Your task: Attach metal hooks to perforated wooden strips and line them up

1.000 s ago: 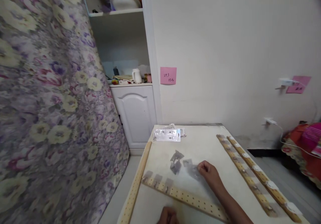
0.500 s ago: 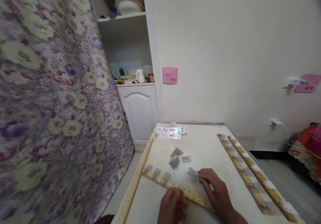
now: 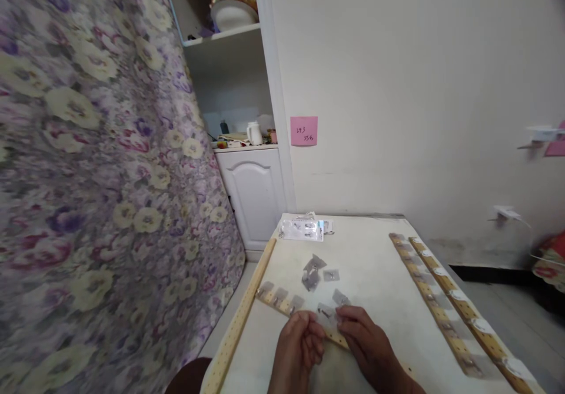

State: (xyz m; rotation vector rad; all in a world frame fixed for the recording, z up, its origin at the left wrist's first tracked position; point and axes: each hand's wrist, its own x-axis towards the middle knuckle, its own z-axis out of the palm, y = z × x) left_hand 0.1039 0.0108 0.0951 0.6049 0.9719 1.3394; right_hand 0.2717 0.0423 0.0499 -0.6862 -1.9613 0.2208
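Observation:
Both my hands meet at the near middle of a white table. My left hand and my right hand pinch a small clear adhesive hook between their fingertips, just above a perforated wooden strip that lies slanted across the table. Three clear hooks sit stuck on that strip's left end. Several loose clear hooks lie a little farther back on the table.
Another wooden strip runs along the table's left edge, and two strips with hooks lie at the right. A blister pack rests at the far edge. A floral curtain hangs left; a white cabinet stands behind.
My right hand drew back from the loose hooks toward me with one hook. My left hand rose from the near edge to meet it over the strip. The view shifted left.

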